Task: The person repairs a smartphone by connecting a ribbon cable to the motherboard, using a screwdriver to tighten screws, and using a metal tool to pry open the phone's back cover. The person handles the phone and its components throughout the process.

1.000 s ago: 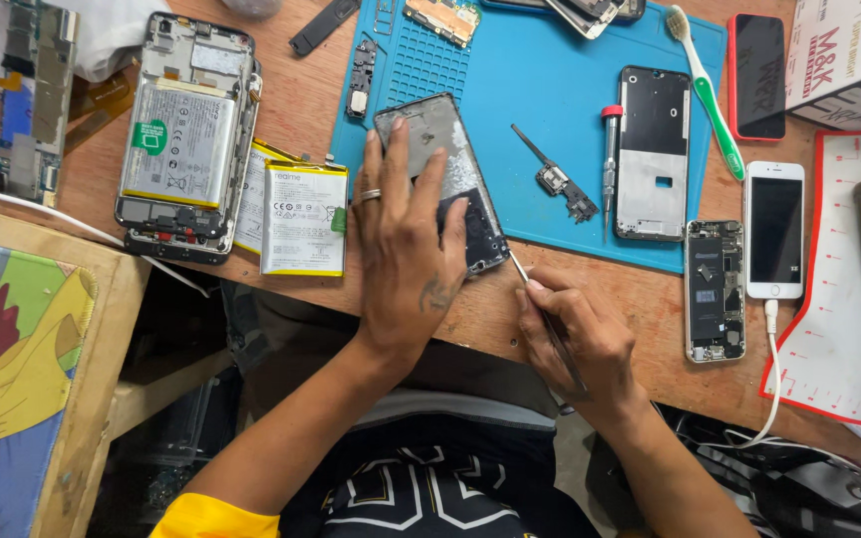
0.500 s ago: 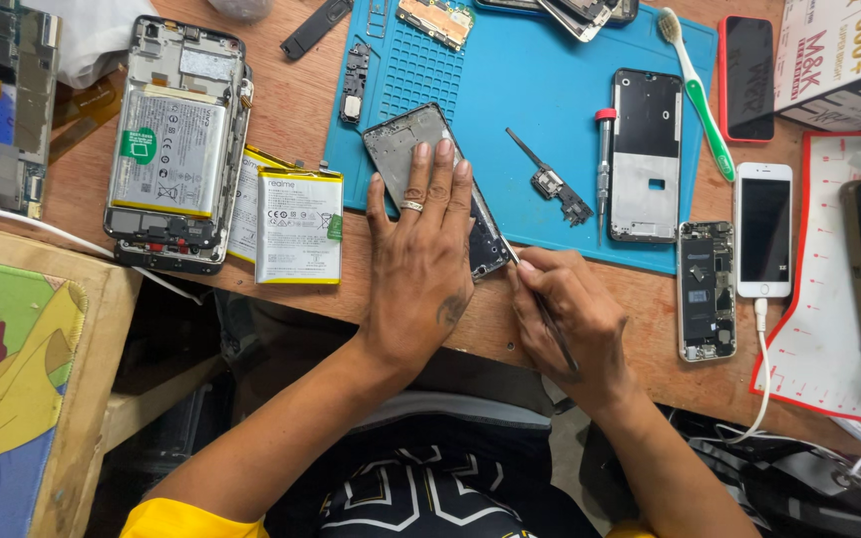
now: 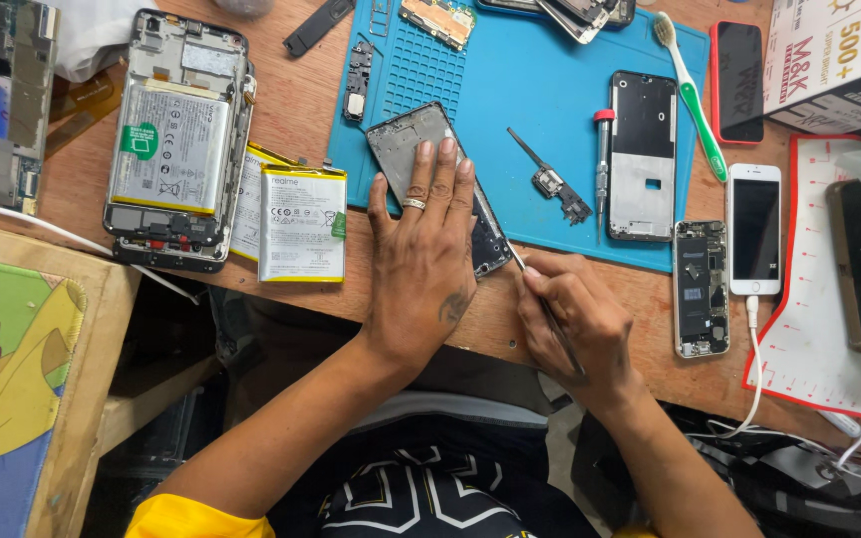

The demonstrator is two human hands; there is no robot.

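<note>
Your right hand (image 3: 578,324) is clenched round a thin metal tool (image 3: 547,311), pen-style, fingers curled tight, and the tip sits at the near right corner of the dark phone frame (image 3: 440,179). Your left hand (image 3: 421,259) grasps nothing: it's flat, palm down, pressing on the frame w/ fingers spread and pointing far, a ring on one finger. Left wrist is straight, forearm runs back toward you at the near left; right forearm comes in from the near right, wrist bent in toward the frame.

The frame lies tilted, far end on the blue mat (image 3: 550,110), near end overhanging onto the wooden table (image 3: 291,110), between your two hands.

Left of your left hand: a white battery w/ yellow edge (image 3: 301,224), just beside a larger opened phone w/ its battery showing (image 3: 176,139). Right of the frame on the mat: a small flex part (image 3: 555,184), a red-capped screwdriver (image 3: 601,169), and a black-and-white back housing (image 3: 642,154). A green-and-white toothbrush (image 3: 692,95) lies at the mat's right edge. Further right: a small opened phone (image 3: 700,289) near the table edge, a white phone (image 3: 754,229) w/ a cable plugged in, and a dark phone w/ red rim (image 3: 739,80) at the far side.
</note>
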